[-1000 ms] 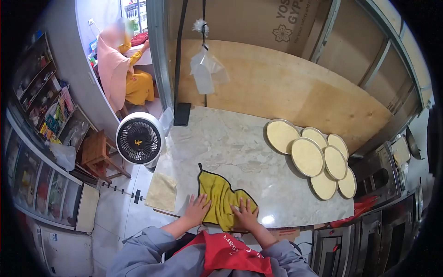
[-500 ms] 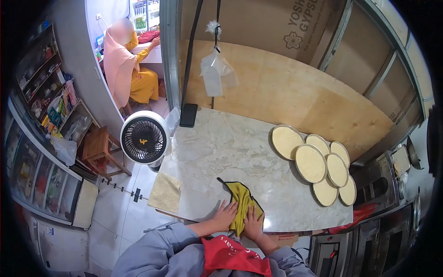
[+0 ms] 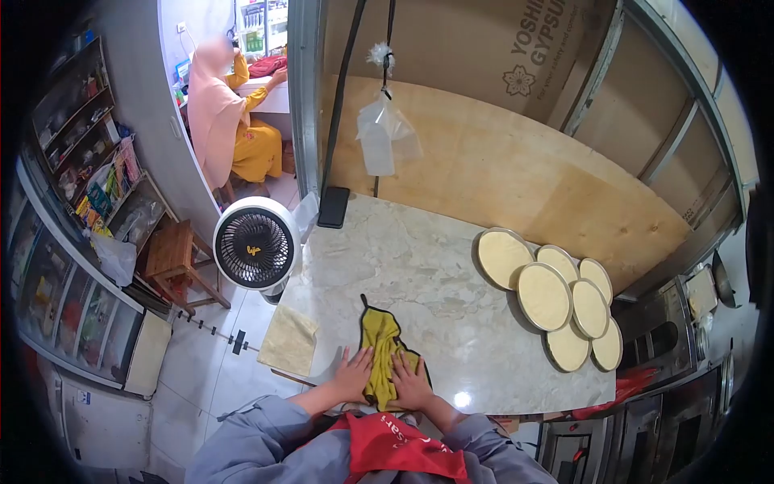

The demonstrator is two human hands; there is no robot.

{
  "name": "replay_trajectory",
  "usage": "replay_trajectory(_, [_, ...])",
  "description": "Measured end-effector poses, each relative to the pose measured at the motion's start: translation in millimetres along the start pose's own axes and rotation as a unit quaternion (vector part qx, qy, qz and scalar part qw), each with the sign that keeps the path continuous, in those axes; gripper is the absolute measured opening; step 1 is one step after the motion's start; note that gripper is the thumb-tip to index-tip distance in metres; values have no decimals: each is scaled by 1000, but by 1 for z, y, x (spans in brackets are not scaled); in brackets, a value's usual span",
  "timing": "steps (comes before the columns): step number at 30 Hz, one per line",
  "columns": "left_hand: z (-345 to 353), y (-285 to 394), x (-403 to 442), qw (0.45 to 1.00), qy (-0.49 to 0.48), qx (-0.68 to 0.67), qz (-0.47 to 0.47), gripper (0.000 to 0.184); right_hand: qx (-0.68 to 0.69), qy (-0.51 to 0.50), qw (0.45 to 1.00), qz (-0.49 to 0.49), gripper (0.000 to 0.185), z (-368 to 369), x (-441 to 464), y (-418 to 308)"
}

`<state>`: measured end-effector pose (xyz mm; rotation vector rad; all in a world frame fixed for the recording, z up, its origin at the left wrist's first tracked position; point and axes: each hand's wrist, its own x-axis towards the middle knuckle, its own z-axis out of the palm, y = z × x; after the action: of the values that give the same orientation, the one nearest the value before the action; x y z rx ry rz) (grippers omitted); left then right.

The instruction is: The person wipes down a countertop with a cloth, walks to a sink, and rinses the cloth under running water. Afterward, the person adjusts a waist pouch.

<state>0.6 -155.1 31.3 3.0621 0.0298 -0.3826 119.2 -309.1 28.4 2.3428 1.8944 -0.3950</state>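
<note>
A yellow-green cloth [image 3: 380,332] with a black edge lies bunched on the marble-patterned table [image 3: 403,250], near its front edge. My left hand [image 3: 352,376] rests flat on the cloth's left side with the fingers stretched out. On its right side lies my right hand [image 3: 412,382], fingers spread and pressed down. Neither hand closes round the cloth. To the left, a pale folded cloth [image 3: 289,340] sits on the table's corner.
Several round pans of pale dough [image 3: 544,297] overlap at the table's right end. A white fan [image 3: 256,244] stands left of the table. A black phone-like object [image 3: 333,208] lies at the back left. A plastic bag [image 3: 377,137] hangs above. Another person [image 3: 218,121] sits beyond the doorway.
Both my hands have slid the yellow-green cloth to the left along the table's front. The view has shifted slightly. The pans and the pale cloth stay in place.
</note>
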Motion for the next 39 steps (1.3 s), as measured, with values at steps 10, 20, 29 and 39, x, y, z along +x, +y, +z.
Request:
replay_trajectory(10, [-6, -32, 41, 997, -4, -39, -64, 101, 28, 63, 996, 52, 83, -4, 46, 17])
replay_trajectory(20, [-35, -65, 89, 992, -47, -60, -101, 112, 58, 142, 969, 192, 81, -1, 68, 66])
replay_trajectory(29, [-33, -98, 55, 998, -55, 8, -42, 117, 94, 152, 957, 228, 86, 11, -31, 122])
replay_trajectory(39, [-47, -52, -4, 996, -89, -11, -19, 87, 120, 169, 941, 267, 81, 38, -92, 89])
